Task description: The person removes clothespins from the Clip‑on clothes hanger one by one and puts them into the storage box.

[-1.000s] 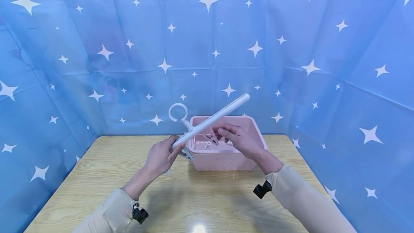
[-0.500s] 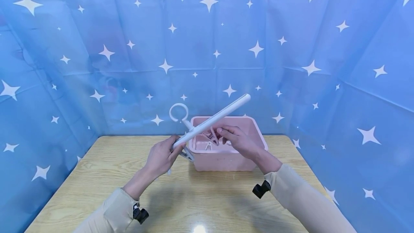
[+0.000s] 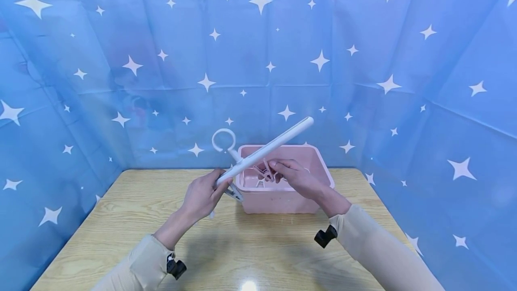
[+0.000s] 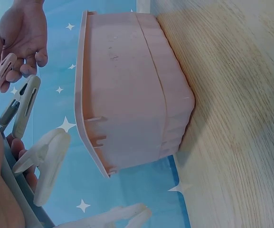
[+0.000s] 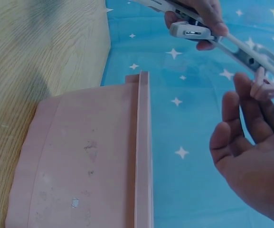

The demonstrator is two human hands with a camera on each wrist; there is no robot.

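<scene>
My left hand (image 3: 202, 194) grips a white clip hanger (image 3: 264, 149) near the lower end of its slotted bar, which slants up to the right. Its round hook (image 3: 223, 131) points up. Several pale clips hang from the bar; a white clip (image 4: 44, 164) and a greyish clip (image 4: 20, 107) show in the left wrist view. A pink clip (image 5: 265, 89) is between the fingers of my right hand (image 3: 299, 176), at the underside of the bar. Whether it is fastened to the bar, I cannot tell. The right thumb is partly cut off in the right wrist view.
Below the hanger, a pink plastic bin (image 3: 282, 201) stands on the wooden table (image 3: 258, 246), near its back edge. Another clip (image 3: 260, 183) is visible inside it. A blue curtain with white stars (image 3: 258, 57) hangs behind and at both sides.
My right hand has shifted slightly left, and the pink clip has turned a little in its fingers. The left hand and hanger have hardly moved.
</scene>
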